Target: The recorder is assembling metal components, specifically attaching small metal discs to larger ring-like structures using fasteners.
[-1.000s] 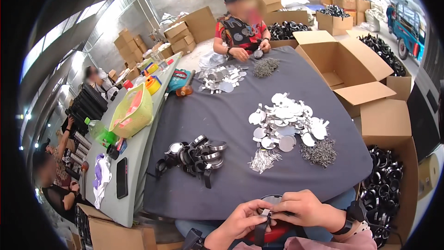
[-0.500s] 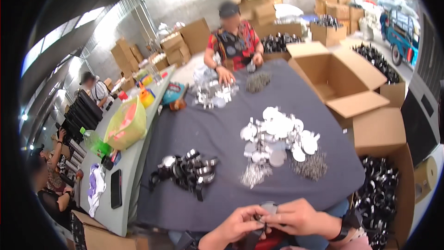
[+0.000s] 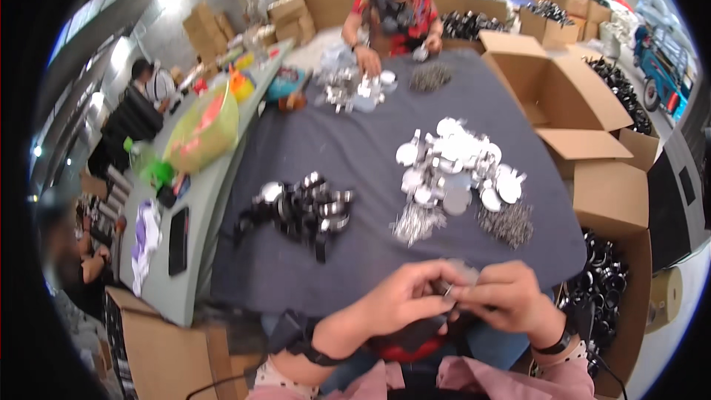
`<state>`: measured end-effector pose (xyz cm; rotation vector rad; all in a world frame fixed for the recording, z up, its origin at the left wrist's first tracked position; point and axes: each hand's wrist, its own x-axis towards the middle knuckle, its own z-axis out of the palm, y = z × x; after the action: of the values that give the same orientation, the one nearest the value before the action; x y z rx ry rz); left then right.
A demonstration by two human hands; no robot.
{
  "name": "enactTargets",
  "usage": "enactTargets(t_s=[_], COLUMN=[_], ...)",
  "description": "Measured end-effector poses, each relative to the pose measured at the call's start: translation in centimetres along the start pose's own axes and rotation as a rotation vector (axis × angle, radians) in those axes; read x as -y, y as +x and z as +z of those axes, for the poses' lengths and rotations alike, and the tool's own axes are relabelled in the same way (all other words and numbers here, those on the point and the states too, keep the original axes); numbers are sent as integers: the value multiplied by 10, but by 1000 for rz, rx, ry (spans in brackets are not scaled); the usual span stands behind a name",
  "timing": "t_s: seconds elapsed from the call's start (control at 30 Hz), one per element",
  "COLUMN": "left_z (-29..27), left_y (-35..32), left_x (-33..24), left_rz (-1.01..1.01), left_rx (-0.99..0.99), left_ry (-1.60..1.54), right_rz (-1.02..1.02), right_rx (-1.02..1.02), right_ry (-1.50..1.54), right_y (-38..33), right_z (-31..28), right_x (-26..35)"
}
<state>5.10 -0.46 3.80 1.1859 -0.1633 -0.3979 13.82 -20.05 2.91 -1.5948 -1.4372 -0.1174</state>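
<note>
My left hand [image 3: 404,298] and my right hand [image 3: 503,295] meet at the near edge of a table under a dark grey cloth [image 3: 355,148]. Both pinch one small round metal part [image 3: 458,275] between their fingertips; the picture is blurred and its detail is hidden. Just beyond my hands lie a bundle of thin metal pins [image 3: 415,221] and a second heap of pins [image 3: 509,221]. Past them spreads a pile of silver round discs [image 3: 455,163]. To the left lies a heap of black and silver ring-shaped parts [image 3: 304,207].
A person in a red top [image 3: 392,11] works on silver parts at the far side. An open cardboard box [image 3: 552,85] stands at the right, with a box of black rings [image 3: 603,289] below it. A side bench [image 3: 196,200] holds a phone, bags and bottles. More people sit at the left.
The view has tipped down and drawn closer, so the table fills more of the picture. My hands stay together on the small part at the near edge.
</note>
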Motion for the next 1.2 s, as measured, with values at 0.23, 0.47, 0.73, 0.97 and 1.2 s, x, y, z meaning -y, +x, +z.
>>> enactTargets(t_s=[0.23,0.47,0.73,0.97,1.2], left_z=[18,48,59,46,26], left_y=[-19,-46,-53,-54,-52], left_x=[6,-12,3,-6,6], left_rz=[50,174,430,412,62], left_rx=[-117,-222,-316,-271,-122], left_ry=[55,515,750,650,291], right_rz=[-119,-231,-335,-313,31], right_rx=[-46,-23,30,-13,155], right_ry=[3,29,-44,-109,-91], right_y=[-1,-6,-8,-1,14], right_z=[6,5,0,5,2], right_x=[4,19,26,34,48])
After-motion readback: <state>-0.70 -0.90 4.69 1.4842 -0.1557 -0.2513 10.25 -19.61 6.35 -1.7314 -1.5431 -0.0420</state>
